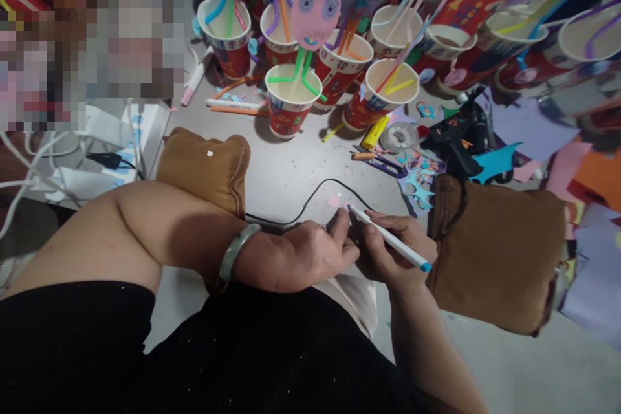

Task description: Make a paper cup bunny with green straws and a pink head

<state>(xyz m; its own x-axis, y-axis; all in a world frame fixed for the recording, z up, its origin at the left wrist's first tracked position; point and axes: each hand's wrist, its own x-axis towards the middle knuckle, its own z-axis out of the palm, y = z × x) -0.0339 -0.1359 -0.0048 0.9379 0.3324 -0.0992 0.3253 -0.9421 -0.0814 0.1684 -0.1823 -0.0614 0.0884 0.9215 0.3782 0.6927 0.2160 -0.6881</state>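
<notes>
My right hand [402, 246] is closed round a white marker [388, 236] with a blue end. The marker slants down to the left, its tip at the table beside my left fingertips. My left hand [315, 252], with a pale green bangle [236, 252] on the wrist, rests on the table, fingers curled and the index fingertip pressed down by the marker tip. Whatever lies under that fingertip is too small to make out. A small pink paper scrap [335, 201] lies just beyond it. A black cord [310, 197] loops on the table past both hands.
A paper cup with a pink rabbit face [315, 10] on green straws stands ahead among several red cups [228, 45]. Brown padded pouches lie left [204, 168] and right [499, 252]. Clear tape [400, 136], a black glue gun [453, 139] and paper scraps [420, 184] sit right.
</notes>
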